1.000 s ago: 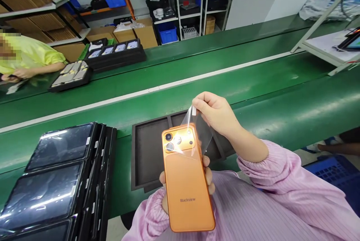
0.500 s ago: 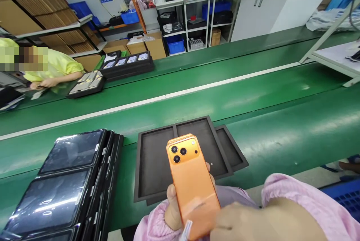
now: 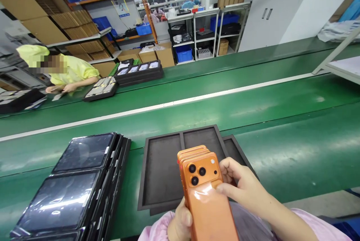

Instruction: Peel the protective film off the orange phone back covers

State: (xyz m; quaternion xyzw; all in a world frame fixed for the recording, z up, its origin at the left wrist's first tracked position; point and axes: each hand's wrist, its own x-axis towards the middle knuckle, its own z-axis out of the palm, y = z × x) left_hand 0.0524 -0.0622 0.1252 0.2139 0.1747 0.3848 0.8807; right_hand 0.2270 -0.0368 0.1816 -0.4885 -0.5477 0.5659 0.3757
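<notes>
My left hand (image 3: pixel 181 220) holds a stack of several orange phones (image 3: pixel 210 211) from its left side, thumb along the edge. The top phone faces back side up, with three dark lenses and a shiny clear film on its back. The upper edges of the phones below show behind it, slightly staggered. My right hand (image 3: pixel 244 184) grips the top phone's right edge just below the camera area, with its thumb on the back. Beneath and beyond the phones lies a black two-compartment tray (image 3: pixel 163 171) on the green bench; its lower right part is hidden.
Stacked black trays with dark, film-wrapped panels (image 3: pixel 64 192) stand at my left. Another black tray (image 3: pixel 236 151) sticks out under the two-compartment one. Across the green bench (image 3: pixel 295 128), a person in yellow (image 3: pixel 75 70) works beside trays of parts (image 3: pixel 101 87). A white stand (image 3: pixel 343 66) is at right.
My right hand has moved from the phone's lower end up to its right edge near the camera. More phone edges now show in the stack. The view has shifted slightly.
</notes>
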